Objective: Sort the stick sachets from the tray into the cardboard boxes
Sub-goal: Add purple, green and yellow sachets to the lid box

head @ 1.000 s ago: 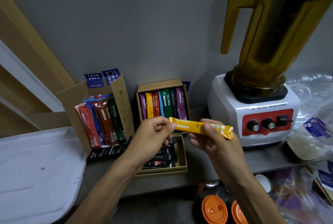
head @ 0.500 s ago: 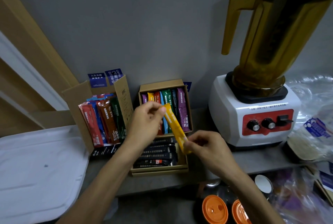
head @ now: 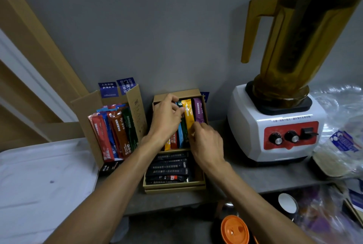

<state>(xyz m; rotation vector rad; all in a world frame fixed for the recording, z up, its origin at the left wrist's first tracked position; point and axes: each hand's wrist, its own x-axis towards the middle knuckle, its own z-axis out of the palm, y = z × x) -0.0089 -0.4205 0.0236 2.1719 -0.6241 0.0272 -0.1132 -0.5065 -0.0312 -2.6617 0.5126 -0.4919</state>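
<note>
Now: right hand (head: 206, 142) fingers pinch yellow sachet (head: 187, 115) low, upright in cardboard box (head: 176, 93); left hand (head: 166, 119) fingers curled alongside, grip unclear.

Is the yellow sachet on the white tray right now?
No, the yellow sachet stands in the cardboard box between a green sachet and a purple sachet.

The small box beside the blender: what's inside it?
Stick sachets stand in the small box: a yellow sachet, a purple sachet, a green sachet and others. The left hand and right hand cover the rest.
</note>
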